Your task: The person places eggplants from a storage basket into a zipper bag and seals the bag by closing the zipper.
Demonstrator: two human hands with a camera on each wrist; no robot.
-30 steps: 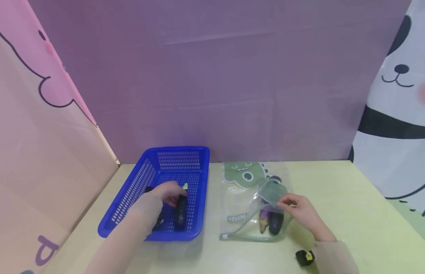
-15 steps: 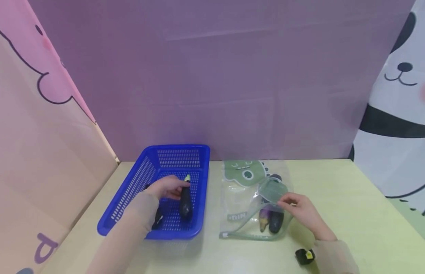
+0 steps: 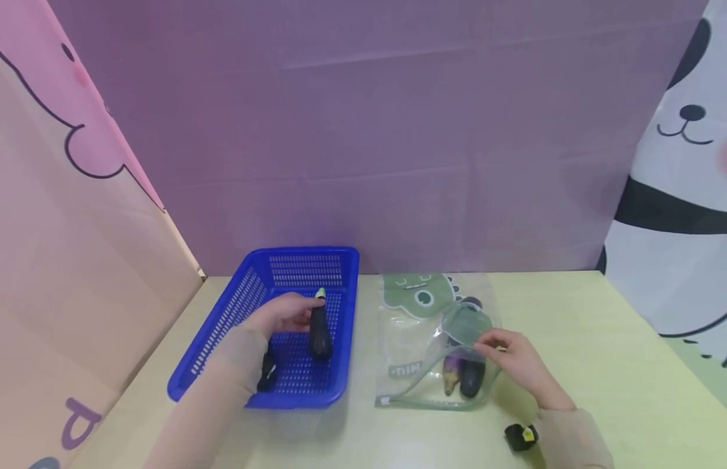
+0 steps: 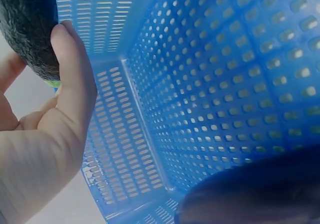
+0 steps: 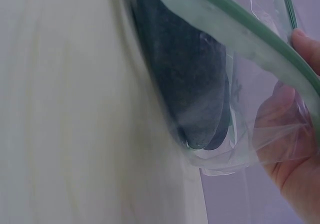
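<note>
Head: grips an eggplant (image 3: 320,333) in the left hand (image 3: 288,312), with fingers clamped near its green tip, over the floor of the basket (image 3: 351,326), left of centre; pinches the bag (image 3: 413,340) in the right hand (image 3: 510,352), lower right. Left wrist: holds the eggplant at upper left. Right wrist: clamps fingers on the bag's edge at far right, with dark eggplants (image 5: 177,73) inside, upper centre.

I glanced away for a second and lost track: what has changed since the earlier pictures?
The left hand, gripping an eggplant near its green end, has moved it up the head view and slightly right; it appears lifted, over the blue basket. No new grip or release shows. The right hand still pinches the clear bag by its edge; bag and basket stayed put.
</note>
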